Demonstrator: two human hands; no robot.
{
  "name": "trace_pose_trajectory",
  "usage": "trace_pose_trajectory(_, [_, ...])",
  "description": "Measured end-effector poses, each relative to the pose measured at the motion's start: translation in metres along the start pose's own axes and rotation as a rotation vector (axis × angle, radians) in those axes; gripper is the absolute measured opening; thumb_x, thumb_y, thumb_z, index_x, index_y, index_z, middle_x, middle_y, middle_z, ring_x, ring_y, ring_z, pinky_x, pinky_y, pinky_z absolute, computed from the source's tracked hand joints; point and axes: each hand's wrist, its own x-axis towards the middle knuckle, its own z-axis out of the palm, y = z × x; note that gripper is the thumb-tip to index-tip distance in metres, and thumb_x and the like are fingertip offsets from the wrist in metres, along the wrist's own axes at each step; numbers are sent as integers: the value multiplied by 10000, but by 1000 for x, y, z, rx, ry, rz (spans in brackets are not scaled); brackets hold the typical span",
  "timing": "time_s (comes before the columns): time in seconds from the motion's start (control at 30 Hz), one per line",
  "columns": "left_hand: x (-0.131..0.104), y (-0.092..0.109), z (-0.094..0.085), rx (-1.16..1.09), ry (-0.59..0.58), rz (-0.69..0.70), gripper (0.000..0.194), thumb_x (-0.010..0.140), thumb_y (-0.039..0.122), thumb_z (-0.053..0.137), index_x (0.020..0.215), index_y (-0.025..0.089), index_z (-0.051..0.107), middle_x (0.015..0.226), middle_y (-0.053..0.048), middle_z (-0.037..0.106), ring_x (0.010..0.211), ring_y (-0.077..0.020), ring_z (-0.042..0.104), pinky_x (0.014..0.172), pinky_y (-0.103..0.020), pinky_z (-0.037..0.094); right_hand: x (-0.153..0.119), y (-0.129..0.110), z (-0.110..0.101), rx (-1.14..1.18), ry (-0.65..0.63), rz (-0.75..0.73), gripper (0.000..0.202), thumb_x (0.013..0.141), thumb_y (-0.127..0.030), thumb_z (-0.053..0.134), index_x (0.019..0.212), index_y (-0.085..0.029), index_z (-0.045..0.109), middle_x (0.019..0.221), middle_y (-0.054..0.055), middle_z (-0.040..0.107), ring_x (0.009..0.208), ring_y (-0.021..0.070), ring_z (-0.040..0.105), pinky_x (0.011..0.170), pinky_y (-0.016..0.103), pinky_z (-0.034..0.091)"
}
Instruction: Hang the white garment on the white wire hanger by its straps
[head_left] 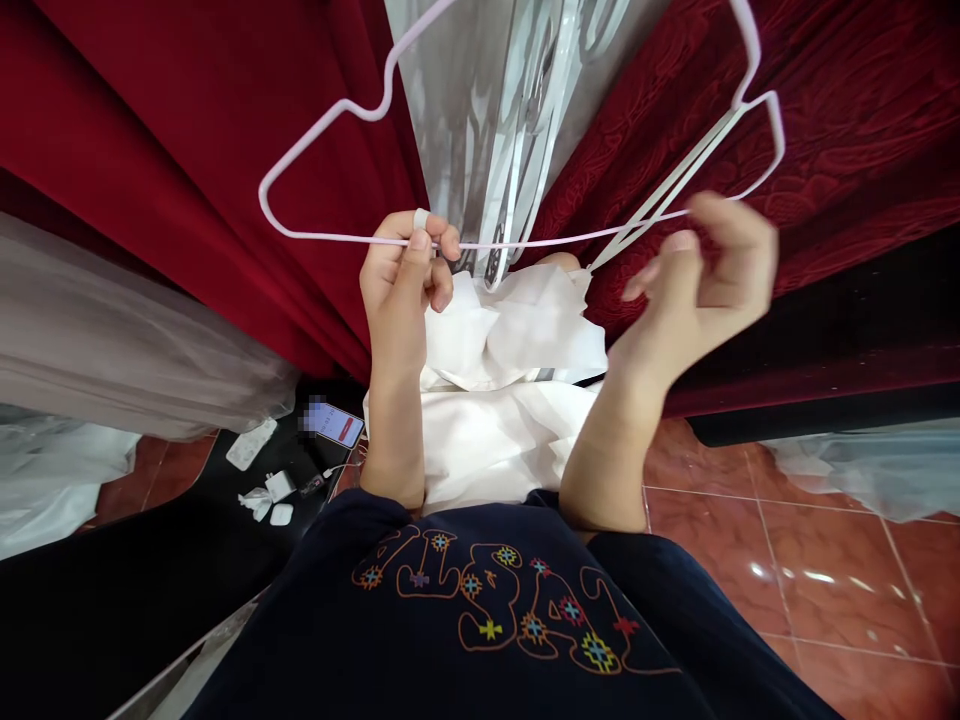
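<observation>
A pale pink hanger (555, 241) spans the upper view, its long bar running across in front of me. My left hand (412, 265) is closed round the bar's left part, with a white band on one finger. Near the bar's right end is my right hand (701, 275), blurred, its fingers curled; whether it grips anything is unclear. Thin white straps (675, 185) loop over the hanger's right notch and slant down to white cloth (517, 335), which hangs below the bar and spreads between my forearms.
Red curtains (225, 150) hang left, with more red fabric (847, 150) at right. White hangers (525, 130) hang ahead against grey sheeting. A black surface (187, 560) at lower left bears a phone (334, 422), a charger and small white items. Red tiles (825, 560) show at right.
</observation>
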Motion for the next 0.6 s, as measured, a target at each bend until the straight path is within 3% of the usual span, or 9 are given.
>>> trace_pose_trajectory(0.03, [1, 1, 0, -3, 14, -8, 210, 1102, 250, 698, 905, 220, 764, 821, -39, 664, 443, -85, 379, 432, -256, 280, 7, 5, -5, 28, 104, -38, 272, 1021, -348, 662, 1282, -300, 720, 1352, 27, 644, 688, 25, 526, 553, 214, 427])
trace_pose_trajectory(0.07, [1, 2, 0, -5, 28, -18, 210, 1103, 238, 690, 905, 215, 756, 815, -37, 653, 442, -83, 369, 426, -248, 284, 14, 9, -9, 42, 131, -29, 305, 982, -291, 691, 1285, -287, 729, 1329, 29, 665, 642, 12, 493, 526, 207, 406])
trace_pose_trajectory(0.2, [3, 2, 1, 12, 53, -32, 238, 1133, 183, 611, 931, 208, 735, 810, -29, 656, 443, -81, 344, 408, -221, 293, 31, 10, -7, 121, -65, 111, 212, 912, -194, 738, 1114, -185, 803, 983, 29, 719, 544, 28, 492, 463, 208, 423])
trace_pose_trajectory(0.3, [3, -1, -3, 57, 47, -50, 233, 1151, 205, 609, 954, 230, 730, 825, -30, 670, 442, -94, 346, 399, -239, 268, 35, 1, -1, 205, -56, 70, 154, 892, -172, 744, 1036, -169, 801, 781, -21, 640, 487, 36, 482, 419, 191, 386])
trace_pose_trajectory(0.47, [5, -3, -11, 31, 38, -33, 205, 1166, 185, 611, 985, 202, 705, 815, -23, 632, 428, -69, 360, 409, -249, 239, 36, -18, -1, 260, -175, 185, 121, 882, -265, 805, 933, -156, 789, 714, -25, 603, 501, 44, 506, 432, 189, 405])
trace_pose_trajectory(0.6, [7, -2, -13, -7, 6, -32, 264, 1175, 126, 538, 985, 186, 711, 803, -8, 636, 430, -53, 343, 401, -205, 236, 40, -45, 2, 413, -275, 261, 164, 757, -274, 886, 859, -186, 793, 700, -25, 632, 486, 56, 517, 378, 197, 375])
